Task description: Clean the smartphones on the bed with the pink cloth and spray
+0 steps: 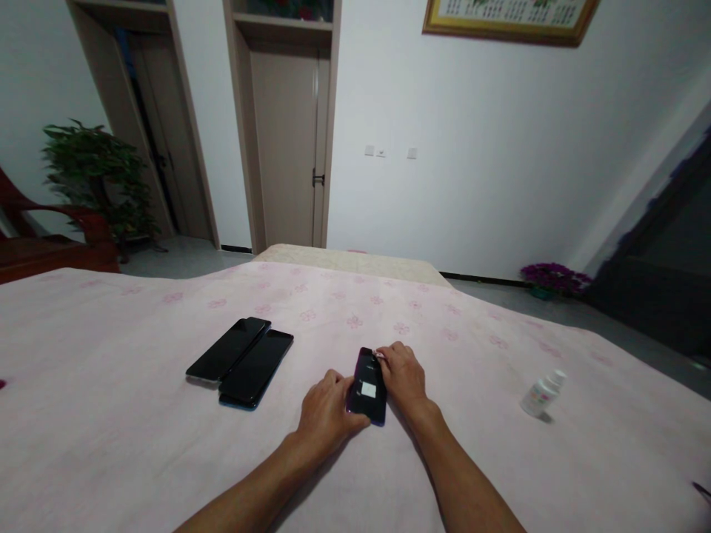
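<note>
A dark phone (367, 386) lies on the pink flowered cloth (138, 444) in front of me, with a small white patch on its face. My left hand (325, 413) rests at the phone's near left edge, thumb against its side. My right hand (404, 372) sits at the phone's right side, fingers curled and pinching something small and whitish at the far corner. Two more dark phones lie side by side to the left, one (227, 349) partly beside the other (256, 368).
A small white bottle (541, 393) lies on its side on the cloth at the right. Beyond the cloth stand a beige bench end (349, 260), two doors, a potted plant (97, 178) and a red wooden chair (49, 248) at left, purple flowers (555, 278) at right.
</note>
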`<state>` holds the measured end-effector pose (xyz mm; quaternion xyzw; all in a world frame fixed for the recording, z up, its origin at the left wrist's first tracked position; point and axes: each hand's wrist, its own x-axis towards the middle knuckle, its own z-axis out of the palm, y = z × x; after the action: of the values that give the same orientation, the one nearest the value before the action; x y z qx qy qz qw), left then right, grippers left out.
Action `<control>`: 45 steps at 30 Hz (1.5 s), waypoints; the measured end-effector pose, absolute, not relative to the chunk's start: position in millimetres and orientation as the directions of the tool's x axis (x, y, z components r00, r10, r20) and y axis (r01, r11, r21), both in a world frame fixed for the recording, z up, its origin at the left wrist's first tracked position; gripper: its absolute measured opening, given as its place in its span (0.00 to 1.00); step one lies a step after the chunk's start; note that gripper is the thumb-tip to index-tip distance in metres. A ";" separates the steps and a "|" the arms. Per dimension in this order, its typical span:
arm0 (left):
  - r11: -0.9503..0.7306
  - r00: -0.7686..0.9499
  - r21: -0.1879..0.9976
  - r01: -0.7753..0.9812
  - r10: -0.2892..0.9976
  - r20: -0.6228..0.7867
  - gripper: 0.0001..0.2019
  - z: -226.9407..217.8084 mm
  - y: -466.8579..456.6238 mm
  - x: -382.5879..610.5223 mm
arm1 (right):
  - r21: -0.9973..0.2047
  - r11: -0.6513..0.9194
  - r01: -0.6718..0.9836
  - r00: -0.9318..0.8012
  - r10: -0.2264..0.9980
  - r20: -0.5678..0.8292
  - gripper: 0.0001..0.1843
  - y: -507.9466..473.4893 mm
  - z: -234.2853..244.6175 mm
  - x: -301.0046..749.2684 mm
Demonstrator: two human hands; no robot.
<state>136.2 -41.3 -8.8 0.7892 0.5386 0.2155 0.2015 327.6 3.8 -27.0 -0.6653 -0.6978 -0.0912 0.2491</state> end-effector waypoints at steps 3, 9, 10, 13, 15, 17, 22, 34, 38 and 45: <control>-0.336 0.323 0.541 0.771 0.938 0.123 0.20 -8.4 -41.8 136.4 | -0.197 0.250 0.948 -0.131 0.871 0.474 0.10 0.2 -24.1 321.6; -0.343 0.320 0.532 0.774 0.937 0.138 0.20 -11.5 -40.1 136.7 | -0.218 0.458 0.862 -0.317 0.822 0.473 0.11 -8.7 -21.5 320.6; -0.342 0.318 0.534 0.773 0.938 0.141 0.20 -12.1 -39.8 136.7 | -0.203 0.427 0.881 -0.288 0.826 0.484 0.11 -8.1 -22.7 323.2; -0.346 0.312 0.538 0.769 0.937 0.158 0.21 -13.9 -39.4 136.6 | -0.178 0.266 0.947 -0.142 0.847 0.512 0.10 -4.2 -27.1 332.0; -0.344 0.307 0.534 0.773 0.938 0.159 0.21 -14.7 -39.5 136.4 | -0.194 0.230 0.954 -0.103 0.856 0.506 0.10 -3.5 -28.1 335.4; -0.339 0.308 0.529 0.778 0.940 0.149 0.21 -14.8 -39.7 136.2 | -0.216 0.292 0.932 -0.155 0.857 0.491 0.10 -6.5 -26.7 334.5; -0.333 0.312 0.520 0.787 0.941 0.130 0.22 -12.8 -41.0 136.2 | -0.246 0.534 0.809 -0.379 0.793 0.477 0.09 -22.3 -20.6 323.2; -0.343 0.308 0.508 0.790 0.939 0.156 0.21 -15.7 -40.8 136.5 | -0.254 0.318 0.913 -0.155 0.849 0.506 0.11 -21.8 -23.9 335.2; -0.335 0.309 0.489 0.805 0.941 0.137 0.19 -12.4 -42.2 137.1 | -0.305 0.524 0.795 -0.357 0.811 0.463 0.10 -31.3 -17.7 319.7; -0.325 0.300 0.499 0.804 0.945 0.132 0.20 -13.1 -42.4 137.7 | -0.251 0.313 0.916 -0.129 0.822 0.554 0.11 -23.9 -25.7 323.4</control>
<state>137.7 -42.4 -13.1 0.7875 0.5550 0.2053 0.1720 323.4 -23.9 -25.7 -0.5813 -0.7475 -0.0750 0.3125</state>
